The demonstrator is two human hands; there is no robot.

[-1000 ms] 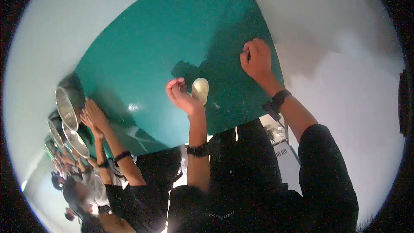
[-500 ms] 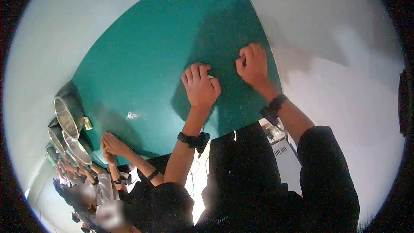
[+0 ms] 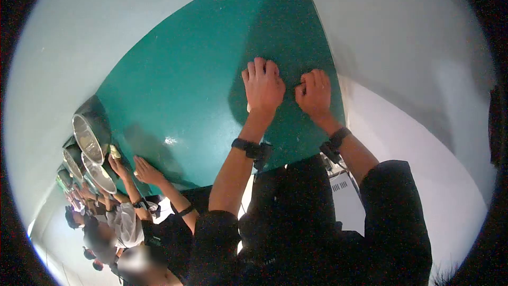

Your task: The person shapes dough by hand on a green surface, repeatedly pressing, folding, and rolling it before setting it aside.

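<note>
My left hand [image 3: 263,87] is palm down above the green tabletop [image 3: 185,69], its fingers bent and cupped over a small pale lump [image 3: 248,107]. Only a sliver of that lump shows beside the heel of the palm; the rest is hidden. To the right, near the table's edge, my right hand [image 3: 315,92] is closed with the fingers curled in. Whatever it may hold cannot be seen. The two hands are a short gap apart. Each wrist has a black strap with a small device.
At the left stand several metal bowls [image 3: 89,137] in a row. A co-worker's hand [image 3: 148,172] rests on the table, and their other hand [image 3: 117,165] touches a pale piece [image 3: 115,152] beside a bowl. More people line the far left. A white box [image 3: 346,201] is below the table.
My left hand has moved up and right, closer to my right hand, which has come slightly down. The co-worker's one hand has moved from beside the other to the pale piece.
</note>
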